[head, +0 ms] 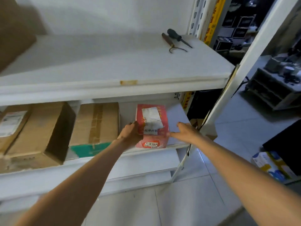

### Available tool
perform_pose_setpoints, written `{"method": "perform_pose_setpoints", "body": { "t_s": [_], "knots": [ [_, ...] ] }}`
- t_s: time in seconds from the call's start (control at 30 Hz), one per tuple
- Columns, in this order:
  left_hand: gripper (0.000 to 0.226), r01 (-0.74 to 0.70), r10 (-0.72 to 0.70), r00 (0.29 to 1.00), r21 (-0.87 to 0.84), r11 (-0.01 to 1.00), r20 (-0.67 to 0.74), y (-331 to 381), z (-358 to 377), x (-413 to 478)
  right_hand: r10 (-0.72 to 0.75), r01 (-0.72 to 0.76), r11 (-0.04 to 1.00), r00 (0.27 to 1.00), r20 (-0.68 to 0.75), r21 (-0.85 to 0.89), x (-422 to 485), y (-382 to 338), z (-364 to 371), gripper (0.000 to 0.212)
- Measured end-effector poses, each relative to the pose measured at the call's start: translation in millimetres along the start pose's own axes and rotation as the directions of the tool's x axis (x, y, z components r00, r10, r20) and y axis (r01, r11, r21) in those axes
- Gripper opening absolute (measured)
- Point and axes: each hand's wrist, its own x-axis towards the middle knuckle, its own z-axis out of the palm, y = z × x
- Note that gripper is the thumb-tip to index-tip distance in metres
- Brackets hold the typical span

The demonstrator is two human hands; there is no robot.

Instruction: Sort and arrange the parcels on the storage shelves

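Item: red parcel [152, 123], flat at right end of middle shelf [176, 115]; label print blurred. Left hand [132, 134]: fingers curled round its left edge, hiding that corner. Right hand [184, 132]: fingers extended, tips against its right edge. Boxes [96, 123]: to its left, leftmost cut off. Two tools [176, 39]: upper shelf [97, 62], back right corner.
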Motion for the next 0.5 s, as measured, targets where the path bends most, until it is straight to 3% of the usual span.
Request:
{"method": "perform_pose_setpoints", "body": {
  "t_s": [0.13, 0.3, 0.43, 0.5],
  "knots": [
    [0.038, 0.001, 0.001, 1.0, -0.1, 0.995, 0.021, -2.0, 2.0, 13.2, -0.059, 0.041, 0.97, 0.996, 0.069, 0.238, 17.2, -4.8, 4.4, 0.086],
    [0.026, 0.02, -0.025, 0.999, -0.242, 0.97, -0.02, -6.1, 18.9, 35.3, -0.147, 0.114, 0.876, 0.989, 0.034, 0.468, 27.7, -12.4, 19.5, 0.064],
    [0.027, -0.011, 0.015, 1.0, -0.484, 0.875, 0.005, -0.9, 22.9, 43.5, -0.112, 0.033, 0.734, 0.991, 0.072, 0.679, 62.7, 2.1, 44.5, 0.096],
    [0.034, -0.018, 0.027, 1.0, -0.614, 0.789, 0.005, -5.3, 30.8, 47.4, -0.125, 0.03, 0.641, 0.99, 0.066, 0.767, 65.8, 3.1, 50.0, 0.084]
  ]
}}
